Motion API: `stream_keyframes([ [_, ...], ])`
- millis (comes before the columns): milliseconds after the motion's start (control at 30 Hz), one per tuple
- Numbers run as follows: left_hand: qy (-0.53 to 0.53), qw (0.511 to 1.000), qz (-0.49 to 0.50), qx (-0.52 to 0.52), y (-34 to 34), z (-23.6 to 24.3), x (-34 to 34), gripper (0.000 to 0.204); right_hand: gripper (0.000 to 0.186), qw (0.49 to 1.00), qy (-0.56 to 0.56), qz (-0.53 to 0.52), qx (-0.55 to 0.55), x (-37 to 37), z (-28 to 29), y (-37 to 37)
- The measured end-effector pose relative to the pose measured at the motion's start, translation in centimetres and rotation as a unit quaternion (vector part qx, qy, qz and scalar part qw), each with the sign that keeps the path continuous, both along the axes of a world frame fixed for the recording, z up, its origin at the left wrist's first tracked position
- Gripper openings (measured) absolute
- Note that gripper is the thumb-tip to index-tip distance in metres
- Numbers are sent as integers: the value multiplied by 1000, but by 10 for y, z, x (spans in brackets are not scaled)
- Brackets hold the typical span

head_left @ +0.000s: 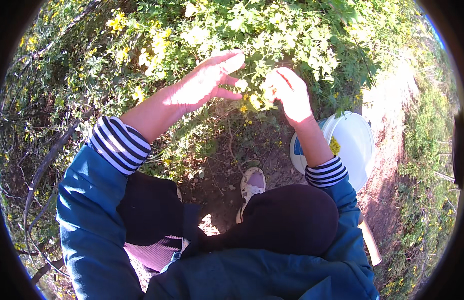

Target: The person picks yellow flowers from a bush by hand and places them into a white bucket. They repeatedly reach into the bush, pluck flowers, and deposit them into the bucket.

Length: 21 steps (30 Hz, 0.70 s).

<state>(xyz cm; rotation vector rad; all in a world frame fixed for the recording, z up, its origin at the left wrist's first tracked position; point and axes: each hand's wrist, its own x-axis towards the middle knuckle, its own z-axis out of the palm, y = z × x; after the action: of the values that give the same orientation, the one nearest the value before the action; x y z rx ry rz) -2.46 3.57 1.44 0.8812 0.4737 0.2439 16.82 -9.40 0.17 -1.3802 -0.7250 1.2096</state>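
My left hand [209, 80] reaches into the leafy green plants [302, 40], its fingers spread apart around some stems and nothing gripped in it. Just to its right, my right hand [291, 95] has its fingers pinched together beside small yellow flowers [256, 102]. Strong sunlight washes out the fingertips, so what they hold is hidden. Below the right wrist stands a white bucket [359, 150], partly covered by my right forearm. A small heap of yellow flower heads [334, 146] shows inside it.
Dry branches [39, 172] stick out at the left. A wooden handle [369, 242] lies by my right elbow. My shoe [253, 184] rests on bare soil between my knees. More yellow blossoms [118, 22] grow at the far left, and a dirt strip [387, 107] runs along the right.
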Motion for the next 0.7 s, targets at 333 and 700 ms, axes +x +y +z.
stream_keyframes([
  [333, 135, 982, -124, 44, -2, -23, -2, 52, 28, 979, 7, -123, -164, -7, -4, -43],
  [700, 264, 907, -282, 168, -15, -17, 7, 49, 27, 986, 54, -50, -152, 5, -10, -38],
])
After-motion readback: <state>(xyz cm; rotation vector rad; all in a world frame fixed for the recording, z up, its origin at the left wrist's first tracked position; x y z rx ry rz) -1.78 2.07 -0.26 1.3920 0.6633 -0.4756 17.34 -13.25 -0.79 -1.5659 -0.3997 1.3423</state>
